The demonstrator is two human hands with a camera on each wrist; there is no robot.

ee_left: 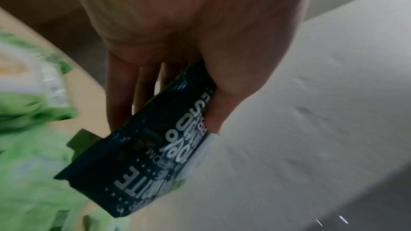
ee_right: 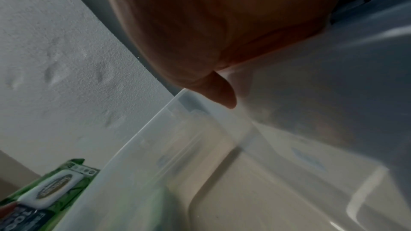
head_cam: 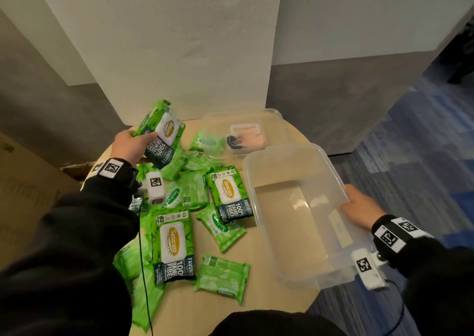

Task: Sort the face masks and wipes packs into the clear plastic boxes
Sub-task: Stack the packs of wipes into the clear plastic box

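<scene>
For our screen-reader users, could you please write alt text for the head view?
A left hand lifts a green wipes pack above scattered packs on a table, while the right hand grips an empty clear box.

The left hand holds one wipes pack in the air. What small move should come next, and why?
Probably carry the wipes pack rightward and lower it into the near clear box. The left hand already grips it above the pile, and the right hand holds that box, which looks empty.

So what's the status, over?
Left hand holds wipes pack aloft. Right hand grips near clear box, empty. Path clear.
</scene>
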